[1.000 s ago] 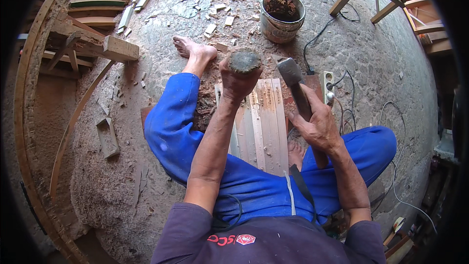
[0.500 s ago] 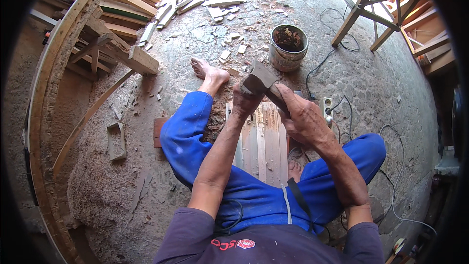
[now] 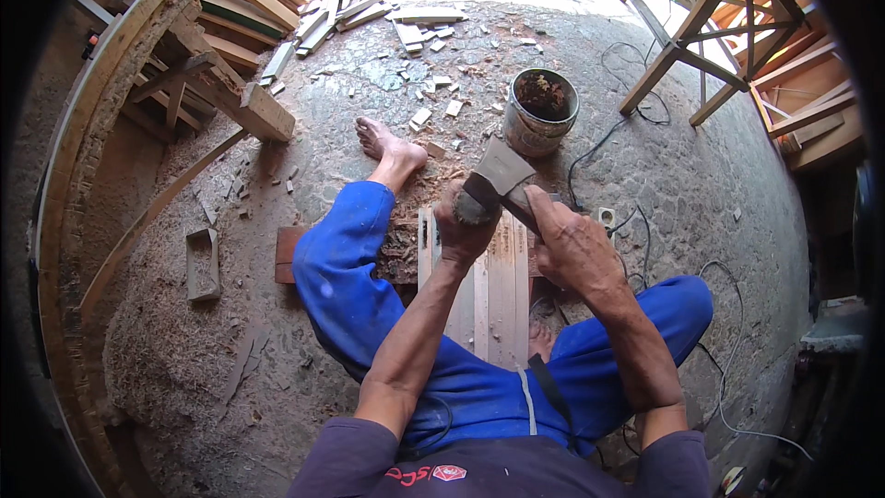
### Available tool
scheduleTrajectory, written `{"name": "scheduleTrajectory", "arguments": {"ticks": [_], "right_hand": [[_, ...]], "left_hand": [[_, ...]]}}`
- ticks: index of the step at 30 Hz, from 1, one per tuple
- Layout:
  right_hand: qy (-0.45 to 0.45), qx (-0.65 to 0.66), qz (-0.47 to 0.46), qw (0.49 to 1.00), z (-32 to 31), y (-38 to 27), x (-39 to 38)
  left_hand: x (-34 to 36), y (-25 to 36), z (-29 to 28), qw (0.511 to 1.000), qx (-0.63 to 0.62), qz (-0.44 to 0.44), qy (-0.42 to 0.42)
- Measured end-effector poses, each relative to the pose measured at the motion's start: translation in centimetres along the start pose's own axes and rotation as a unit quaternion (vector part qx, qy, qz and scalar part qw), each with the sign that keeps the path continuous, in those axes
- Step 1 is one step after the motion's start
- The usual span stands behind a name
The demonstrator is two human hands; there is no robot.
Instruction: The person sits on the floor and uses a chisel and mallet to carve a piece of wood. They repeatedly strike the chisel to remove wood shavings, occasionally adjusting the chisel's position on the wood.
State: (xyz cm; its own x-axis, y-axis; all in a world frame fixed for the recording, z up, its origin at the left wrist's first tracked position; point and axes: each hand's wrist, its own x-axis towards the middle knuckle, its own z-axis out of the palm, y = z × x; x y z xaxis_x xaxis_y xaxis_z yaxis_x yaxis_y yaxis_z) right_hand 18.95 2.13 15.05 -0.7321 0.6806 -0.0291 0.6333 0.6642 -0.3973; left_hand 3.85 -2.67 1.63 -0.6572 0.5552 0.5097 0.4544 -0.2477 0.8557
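My right hand [image 3: 579, 247] is closed round the handle of a hatchet [image 3: 505, 166], whose flared grey metal head points up and away from me. Closed as well, my left hand [image 3: 464, 232] grips a dark, rounded, stone-like piece [image 3: 476, 202] right against the hatchet head. The exact kind of that piece cannot be made out, and my fingers hide part of it. Below both hands, light wooden strips [image 3: 496, 300] lie side by side between my legs, with sawdust and small chips on them.
A worn bucket [image 3: 542, 111] with shavings stands beyond my hands. A power socket block [image 3: 607, 217] and cables lie to the right. A small wooden trough [image 3: 203, 264] and a large curved wooden frame [image 3: 69, 212] are at left. Wood offcuts [image 3: 346, 14] lie far off; a wooden stand [image 3: 687, 41] rises far right.
The view has shifted slightly, so the scene sits a little lower. The hatchet head has turned, showing more of its flat face, and more of the dark piece shows in my left hand.
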Motion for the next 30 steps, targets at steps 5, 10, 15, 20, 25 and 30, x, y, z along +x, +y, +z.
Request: {"name": "scheduleTrajectory", "arguments": {"ticks": [5, 10, 15, 20, 25, 30], "right_hand": [[0.078, 0.186, -0.034, 0.979, -1.2, -0.2, -1.4], [0.109, 0.074, -0.048, 0.990, -2.7, 0.3, 2.0], [-0.014, 0.087, -0.029, 0.996, 0.3, 2.2, 1.0], [0.008, 0.266, 0.075, 0.961, -0.6, 2.4, -2.7], [0.000, 0.362, 0.200, 0.911, 2.4, 4.2, -6.5], [-0.025, 0.410, 0.205, 0.888, 3.9, 4.3, -5.3]], "left_hand": [[7.5, -6.1, 2.6, 0.975, 0.019, -0.157, -0.154], [8.3, -4.2, 4.4, 0.990, -0.067, -0.088, -0.090], [6.2, -6.3, 2.4, 0.980, -0.121, -0.138, -0.081], [9.5, -7.7, 3.8, 0.996, 0.063, -0.034, -0.059], [6.5, -6.4, 4.5, 0.996, 0.050, 0.043, 0.059], [10.0, -8.0, 4.1, 0.994, 0.016, -0.073, -0.079]]}}
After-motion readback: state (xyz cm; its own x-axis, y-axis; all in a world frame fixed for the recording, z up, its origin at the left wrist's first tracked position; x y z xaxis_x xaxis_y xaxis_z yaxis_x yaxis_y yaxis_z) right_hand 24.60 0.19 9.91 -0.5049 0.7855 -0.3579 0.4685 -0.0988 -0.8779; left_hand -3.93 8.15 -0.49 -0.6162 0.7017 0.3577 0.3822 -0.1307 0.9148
